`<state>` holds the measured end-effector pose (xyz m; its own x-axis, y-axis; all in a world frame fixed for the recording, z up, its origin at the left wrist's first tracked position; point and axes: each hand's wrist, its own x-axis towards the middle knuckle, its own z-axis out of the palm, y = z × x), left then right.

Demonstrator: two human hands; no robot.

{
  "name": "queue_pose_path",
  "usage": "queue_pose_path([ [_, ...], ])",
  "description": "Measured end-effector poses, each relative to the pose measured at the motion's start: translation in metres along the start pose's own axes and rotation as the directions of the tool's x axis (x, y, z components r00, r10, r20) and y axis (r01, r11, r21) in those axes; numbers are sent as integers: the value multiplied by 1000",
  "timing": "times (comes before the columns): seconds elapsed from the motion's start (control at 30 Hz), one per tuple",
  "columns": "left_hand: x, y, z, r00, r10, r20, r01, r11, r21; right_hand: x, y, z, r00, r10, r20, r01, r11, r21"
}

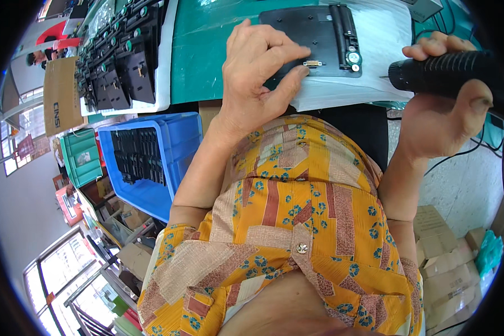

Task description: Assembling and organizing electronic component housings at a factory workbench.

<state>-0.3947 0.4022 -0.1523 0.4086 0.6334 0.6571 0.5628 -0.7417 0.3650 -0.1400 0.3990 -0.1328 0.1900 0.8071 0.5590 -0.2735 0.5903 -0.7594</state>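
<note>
On the bench lies a flat black plate-like part point(297, 28) with a black tube along its right side and small round green-and-white pieces at its lower right corner. My left hand point(257, 73) rests over its lower left, thumb and forefinger pinching the end of a small gold-coloured connector point(315, 64) at the plate's lower edge. The other fingers are curled. My right hand point(439, 120) grips a black electric screwdriver point(445, 71), held sideways right of the plate. Its thin bit points left toward the plate, apart from it.
White foam sheet point(381, 28) lies under the plate on the green bench mat point(199, 56). At left, a white tray point(163, 73) bears several similar black parts. Below it stands a blue crate point(185, 143) of black parts. Cables point(476, 147) hang at right; cardboard boxes point(437, 235) stand below.
</note>
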Motion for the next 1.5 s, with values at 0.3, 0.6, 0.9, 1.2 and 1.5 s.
queue_pose_path([
  [0.3, 3, 17, 6, 995, -102, -5, 101, 991, -86, 3, -3, -3, 993, 39, -108, -61, 976, -208],
  [0.6, 16, 26, -2, 991, -125, 52, 129, 986, -102, -6, -12, 0, 988, -19, -154, -18, 972, -234],
  [0.9, 20, 33, -2, 972, -175, 157, 173, 985, 26, -6, -16, -3, 988, -11, -152, -30, 963, -269],
  [1.2, 21, 19, 30, 976, -211, 52, 211, 977, 9, 6, -16, -13, 982, -81, 170, 80, 997, 12],
  [1.5, 16, 19, 17, 920, -335, 203, 347, 938, -25, 60, -20, -20, 945, -177, 275, 157, 983, 92],
])
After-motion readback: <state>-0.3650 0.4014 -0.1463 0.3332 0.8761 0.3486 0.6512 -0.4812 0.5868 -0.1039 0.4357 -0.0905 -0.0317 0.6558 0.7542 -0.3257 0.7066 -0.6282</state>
